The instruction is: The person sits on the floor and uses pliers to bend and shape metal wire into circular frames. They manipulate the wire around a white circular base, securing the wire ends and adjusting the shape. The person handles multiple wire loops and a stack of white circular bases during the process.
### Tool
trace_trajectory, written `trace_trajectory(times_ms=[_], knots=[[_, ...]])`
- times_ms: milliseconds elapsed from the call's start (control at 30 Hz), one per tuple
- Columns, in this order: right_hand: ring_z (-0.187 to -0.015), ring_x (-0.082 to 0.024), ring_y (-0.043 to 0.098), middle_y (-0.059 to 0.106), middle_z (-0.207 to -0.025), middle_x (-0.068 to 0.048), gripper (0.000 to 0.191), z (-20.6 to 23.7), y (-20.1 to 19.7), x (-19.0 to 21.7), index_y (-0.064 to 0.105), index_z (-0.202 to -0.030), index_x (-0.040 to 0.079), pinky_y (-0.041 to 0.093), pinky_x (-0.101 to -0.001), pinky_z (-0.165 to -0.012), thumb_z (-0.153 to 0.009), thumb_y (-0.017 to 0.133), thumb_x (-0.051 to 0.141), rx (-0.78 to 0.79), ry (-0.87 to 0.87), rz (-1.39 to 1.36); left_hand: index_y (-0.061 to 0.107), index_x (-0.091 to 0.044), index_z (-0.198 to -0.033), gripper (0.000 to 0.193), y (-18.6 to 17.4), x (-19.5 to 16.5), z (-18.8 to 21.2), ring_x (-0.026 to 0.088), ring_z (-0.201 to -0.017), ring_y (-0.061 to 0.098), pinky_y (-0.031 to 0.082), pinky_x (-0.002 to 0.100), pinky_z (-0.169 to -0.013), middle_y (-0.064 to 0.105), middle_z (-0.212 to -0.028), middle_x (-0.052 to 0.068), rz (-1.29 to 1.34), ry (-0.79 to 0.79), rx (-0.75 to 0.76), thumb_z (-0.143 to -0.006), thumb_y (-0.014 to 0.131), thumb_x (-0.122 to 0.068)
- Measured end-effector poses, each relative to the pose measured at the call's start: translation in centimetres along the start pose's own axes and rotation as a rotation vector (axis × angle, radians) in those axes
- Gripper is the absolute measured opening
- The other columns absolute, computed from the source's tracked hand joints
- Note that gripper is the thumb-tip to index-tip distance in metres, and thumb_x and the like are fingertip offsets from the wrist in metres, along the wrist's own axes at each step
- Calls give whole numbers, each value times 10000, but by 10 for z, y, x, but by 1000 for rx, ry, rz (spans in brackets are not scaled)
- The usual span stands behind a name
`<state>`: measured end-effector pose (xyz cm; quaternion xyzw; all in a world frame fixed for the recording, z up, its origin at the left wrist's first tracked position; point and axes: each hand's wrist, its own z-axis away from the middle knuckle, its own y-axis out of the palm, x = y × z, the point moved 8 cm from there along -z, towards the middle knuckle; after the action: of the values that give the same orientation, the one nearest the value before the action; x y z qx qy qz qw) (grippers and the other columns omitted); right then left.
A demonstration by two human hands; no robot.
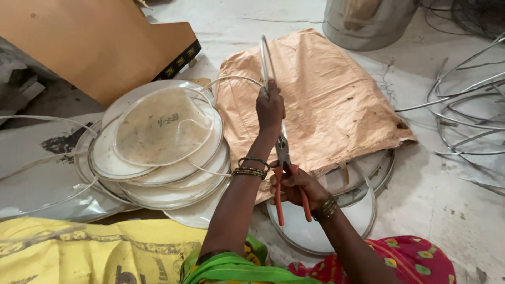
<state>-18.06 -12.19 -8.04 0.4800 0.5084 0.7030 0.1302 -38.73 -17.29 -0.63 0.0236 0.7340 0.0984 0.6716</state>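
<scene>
A wire hoop (pixel 266 58) is gripped by the left hand (pixel 269 108); orange-handled pliers (pixel 286 179) are held by the right hand (pixel 300 188), near stacked discs (pixel 158 152).

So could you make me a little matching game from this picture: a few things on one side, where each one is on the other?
Things:
1. pliers
2. metal ring
3. stack of round discs
4. brown sack

Places:
a. held up in the left hand
b. spread on the floor, over some discs
c. on the floor, left of the arms
d. in the right hand, by orange handles

Pairs: 1-d, 2-a, 3-c, 4-b
</scene>
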Motion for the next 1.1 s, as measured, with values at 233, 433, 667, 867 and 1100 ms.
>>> trace_trajectory(times_ms=[233,433,667,867,1100], knots=[[-1011,-308,691,682,-1099,-152,532,-4,-19,-8,477,-1392,68,579,-576,-881,-868,570,49,-112,56,-115,568,17,-961,407,-6,3,9,427,-575,637,449,493,-501,620,-623,232,-515,355,-122,-1067,501,-370],[-964,-277,687,667,-1054,-118,448,-6,-19,-4,516,-1340,53,577,-561,-851,-898,579,82,-187,12,-113,559,10,-947,357,-4,-1,-1,471,-652,656,479,537,-536,642,-677,265,-599,363,-188,-1070,502,-320],[-939,-282,696,674,-1054,-131,368,-13,-13,1,528,-1276,37,578,-572,-843,-916,553,111,-229,-17,-77,575,20,-919,362,-4,-5,-13,466,-651,660,474,530,-525,650,-686,268,-585,396,-216,-1066,511,-305],[-926,-281,704,670,-1056,-134,376,-10,-18,-4,531,-1292,55,576,-585,-842,-916,534,61,-253,-36,-16,608,17,-910,401,-7,5,-25,462,-649,667,493,532,-535,656,-677,269,-635,311,-246,-1067,500,-337],[-1055,-299,663,660,-1147,-129,410,-7,-2,-2,542,-1303,83,536,-617,-939,-896,546,35,-179,3,-78,626,7,-962,386,3,-6,-12,499,-708,668,534,566,-577,659,-722,310,-660,371,-166,-1048,515,-353]])
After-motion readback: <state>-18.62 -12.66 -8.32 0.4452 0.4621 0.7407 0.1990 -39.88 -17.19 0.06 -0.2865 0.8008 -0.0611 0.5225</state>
